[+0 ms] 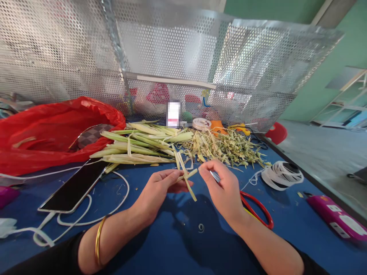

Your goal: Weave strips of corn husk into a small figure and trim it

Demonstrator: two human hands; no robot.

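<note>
My left hand (164, 183) pinches pale strips of plant leaf, which look like corn husk (187, 177), crossed over each other between thumb and fingers. One strip end slants down to the right, another points toward my right hand. My right hand (222, 187) is closed, its fingertips just right of the crossed strips and apart from them. A metal piece shows between its thumb and fingers. Behind the wrist stick out red-handled scissors (259, 210), in line with that metal, their middle hidden by the hand. Beyond my hands lies a bundle of long husks (140, 143).
Leaf scraps (226, 149) are heaped right of the bundle. A red plastic bag (51, 126) and a cabled phone (73, 187) lie left. A white cord spool (282, 175) and purple device (335, 217) stand right. Perforated metal mesh (174, 49) closes off the back.
</note>
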